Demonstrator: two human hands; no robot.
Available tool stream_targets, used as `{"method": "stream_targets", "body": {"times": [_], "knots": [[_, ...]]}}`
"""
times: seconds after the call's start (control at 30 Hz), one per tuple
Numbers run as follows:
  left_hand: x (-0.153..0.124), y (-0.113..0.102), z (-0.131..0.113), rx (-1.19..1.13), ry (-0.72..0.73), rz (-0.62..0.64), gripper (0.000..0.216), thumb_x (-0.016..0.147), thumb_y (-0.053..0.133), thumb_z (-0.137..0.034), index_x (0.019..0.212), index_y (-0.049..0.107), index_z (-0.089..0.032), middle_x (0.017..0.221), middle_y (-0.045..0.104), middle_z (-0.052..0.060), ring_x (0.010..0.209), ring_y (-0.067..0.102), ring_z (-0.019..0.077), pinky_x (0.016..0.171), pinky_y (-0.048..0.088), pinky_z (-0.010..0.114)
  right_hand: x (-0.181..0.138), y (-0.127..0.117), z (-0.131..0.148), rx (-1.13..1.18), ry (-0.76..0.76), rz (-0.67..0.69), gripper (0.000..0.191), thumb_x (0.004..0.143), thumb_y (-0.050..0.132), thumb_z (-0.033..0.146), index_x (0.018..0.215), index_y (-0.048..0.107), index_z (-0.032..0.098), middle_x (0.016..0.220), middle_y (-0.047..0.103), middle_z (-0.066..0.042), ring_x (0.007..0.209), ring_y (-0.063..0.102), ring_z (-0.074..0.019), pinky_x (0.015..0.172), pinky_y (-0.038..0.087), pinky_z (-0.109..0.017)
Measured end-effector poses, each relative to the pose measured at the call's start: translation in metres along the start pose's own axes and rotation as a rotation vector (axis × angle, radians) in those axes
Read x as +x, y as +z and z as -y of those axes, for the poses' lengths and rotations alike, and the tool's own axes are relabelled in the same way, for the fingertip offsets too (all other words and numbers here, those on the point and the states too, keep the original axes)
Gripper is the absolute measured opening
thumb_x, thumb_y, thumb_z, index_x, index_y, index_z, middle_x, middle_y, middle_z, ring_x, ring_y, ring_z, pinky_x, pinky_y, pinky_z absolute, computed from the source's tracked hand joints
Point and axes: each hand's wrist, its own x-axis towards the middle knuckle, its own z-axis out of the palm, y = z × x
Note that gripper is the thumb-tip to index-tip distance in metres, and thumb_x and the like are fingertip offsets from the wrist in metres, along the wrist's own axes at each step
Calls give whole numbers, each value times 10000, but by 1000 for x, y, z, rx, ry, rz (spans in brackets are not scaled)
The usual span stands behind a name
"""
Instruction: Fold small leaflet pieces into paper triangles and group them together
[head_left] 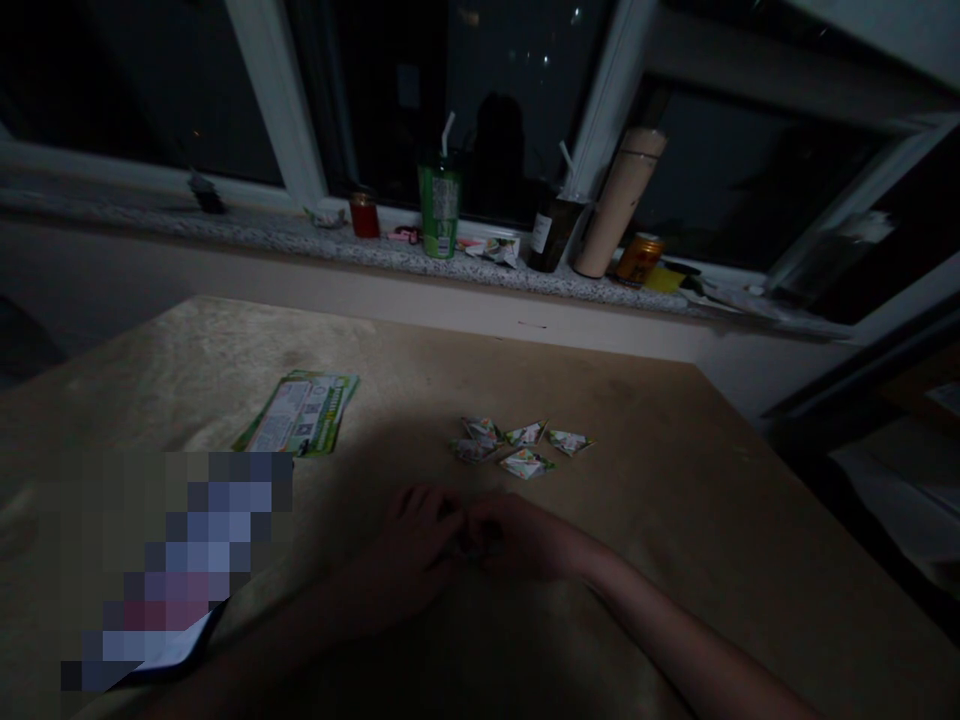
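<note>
My left hand [420, 545] and my right hand [529, 535] meet low over the table, both with fingers curled inward and fingertips together. Between them a small pale thing [466, 549] barely shows; shadow and fingers hide most of it, and I cannot make out its kind. Just beyond my hands, several small folded paper pieces [528, 463] lie in a loose group, diamond-shaped, with green and white print. To the left, farther off, is a stack of green and white printed leaflets [304, 412].
A lit device with a blurred screen [180, 580] lies left of my left forearm. Along the granite windowsill [255, 230] behind the wooden table [637, 430] stand a red jar [364, 214], a green cup with a straw [439, 210], a dark bottle [553, 232], a tall pink flask [621, 205] and an orange can [639, 259].
</note>
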Motion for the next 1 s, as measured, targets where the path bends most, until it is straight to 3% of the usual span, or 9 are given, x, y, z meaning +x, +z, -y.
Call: {"method": "stream_targets", "body": {"times": [0.37,0.7,0.87,1.0], "knots": [[0,1,4,-1,-10,18,272,780,542,-107,1021,580,-227,1090,485,45,1032,413,267,905,323,418,-1,-1,-1,91,-1,-5,183,610,572,-7,665,539,165,677,516,51,621,454,-100,556,353,-192],[-1,-7,-2,-6,0,11,210,790,535,-108,961,584,-218,1050,502,33,1024,441,251,914,330,401,-2,-5,-8,390,-20,-28,141,636,513,94,742,555,178,719,561,13,651,501,-127,586,399,-217],[-1,-8,-5,10,12,-22,227,751,640,-197,972,598,-228,1077,496,43,1052,425,276,930,320,435,-11,-17,-7,530,-46,-220,127,677,441,146,790,466,198,743,528,-1,649,521,-126,604,432,-228],[-1,-7,-6,31,31,-48,215,759,640,-192,965,596,-234,1073,507,40,1055,431,271,947,299,445,-22,-30,-14,484,-64,-356,128,698,444,133,800,483,200,744,538,-8,648,516,-136,591,419,-235]]}}
